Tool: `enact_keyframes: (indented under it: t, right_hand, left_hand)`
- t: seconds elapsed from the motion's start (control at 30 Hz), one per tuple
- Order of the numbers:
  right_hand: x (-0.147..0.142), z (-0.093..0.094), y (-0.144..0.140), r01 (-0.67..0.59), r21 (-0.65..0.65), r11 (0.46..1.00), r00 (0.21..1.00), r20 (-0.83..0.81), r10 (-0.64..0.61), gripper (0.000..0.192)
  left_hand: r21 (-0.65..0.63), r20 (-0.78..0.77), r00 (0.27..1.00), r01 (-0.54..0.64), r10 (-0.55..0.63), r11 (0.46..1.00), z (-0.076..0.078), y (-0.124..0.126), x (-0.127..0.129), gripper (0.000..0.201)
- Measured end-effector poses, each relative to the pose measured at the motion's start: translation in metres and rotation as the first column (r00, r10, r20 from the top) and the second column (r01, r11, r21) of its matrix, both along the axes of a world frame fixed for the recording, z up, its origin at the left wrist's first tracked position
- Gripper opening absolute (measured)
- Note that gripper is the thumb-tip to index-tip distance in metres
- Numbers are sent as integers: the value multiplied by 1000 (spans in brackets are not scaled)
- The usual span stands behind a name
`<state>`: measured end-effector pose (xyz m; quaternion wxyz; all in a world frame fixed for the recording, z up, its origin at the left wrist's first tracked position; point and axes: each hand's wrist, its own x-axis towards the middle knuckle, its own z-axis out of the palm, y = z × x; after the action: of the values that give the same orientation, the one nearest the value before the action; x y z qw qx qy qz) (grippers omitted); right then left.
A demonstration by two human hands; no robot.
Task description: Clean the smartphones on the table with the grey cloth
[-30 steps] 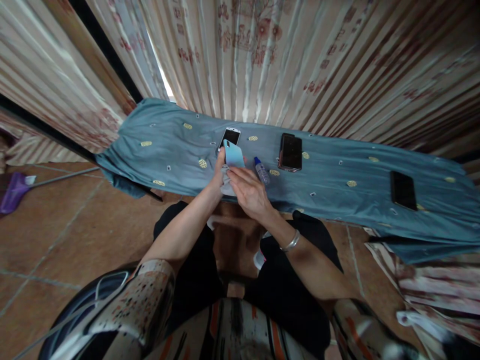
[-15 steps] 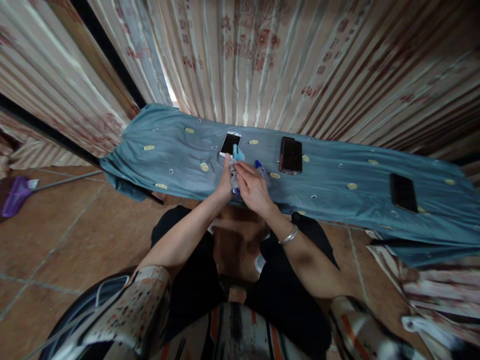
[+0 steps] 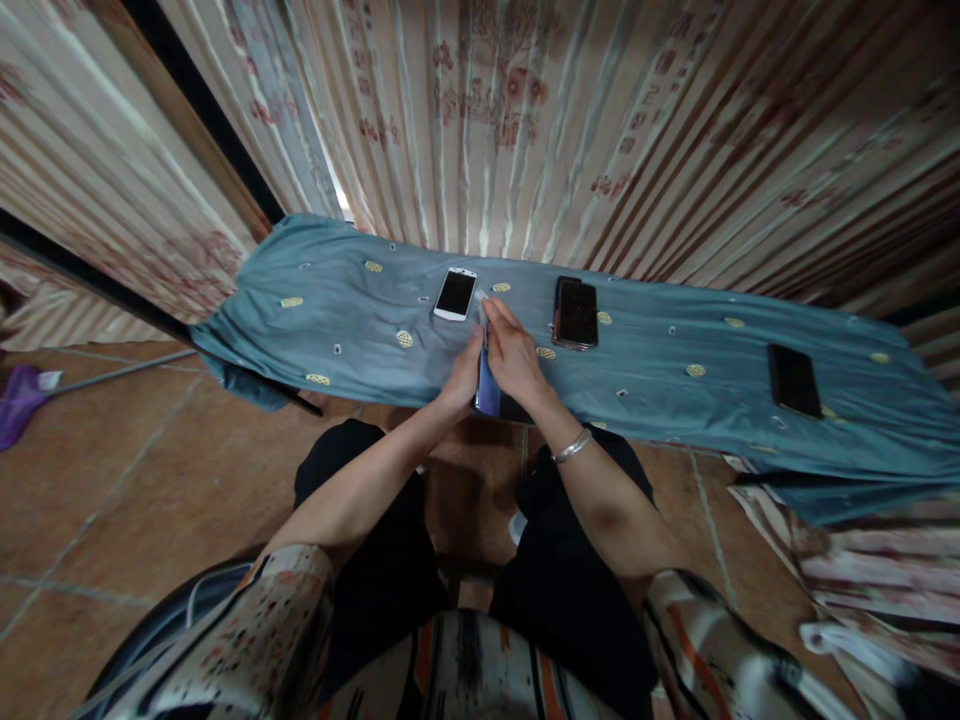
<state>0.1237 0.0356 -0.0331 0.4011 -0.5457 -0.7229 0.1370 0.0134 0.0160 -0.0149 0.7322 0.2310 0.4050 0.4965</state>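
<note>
My left hand [image 3: 460, 382] and my right hand [image 3: 514, 355] come together over the near side of the cloth. Between them is a glossy blue phone [image 3: 488, 385], tilted up on edge, with both hands closed around it. A pale, see-through piece [image 3: 481, 296] pokes out past my right fingertips; what it is I cannot make out. Just beyond my hands a white phone [image 3: 455, 294] lies face up with a dark screen. To the right of my right hand rests a dark phone [image 3: 577, 312], seemingly on top of another dark item.
A blue-grey patterned cloth [image 3: 660, 340] covers the long narrow table. Another black phone [image 3: 795, 380] lies toward its right end. Patterned curtains [image 3: 420, 130] hang right behind the table. A purple dustpan or broom head [image 3: 21, 400] is on the tiled floor at left.
The blue phone has turned on edge between my hands, which have pressed closer together. The blue-capped bottle seen by my right hand earlier no longer shows. The view has shifted slightly.
</note>
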Motion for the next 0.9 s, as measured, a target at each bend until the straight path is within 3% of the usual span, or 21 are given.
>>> enact_keyframes:
  t: [0.07,0.23,0.63,0.9]
  right_hand:
    - [3,-3,5,17,-5,1000,1000,-11,-17,51]
    - [10,-11,12,33,-29,999,999,-36,-34,48]
    - [9,-12,7,102,-46,994,994,-23,-103,45]
    - [-2,2,-20,4,-128,992,999,51,3,46]
  left_hand:
    - [81,-97,994,54,-46,995,-1,0,-3,29]
    - [189,-171,985,57,-25,980,-4,8,-10,29]
    - [67,-54,998,-33,36,997,4,17,-16,27]
    - [-8,31,999,-17,17,1000,13,27,-27,36]
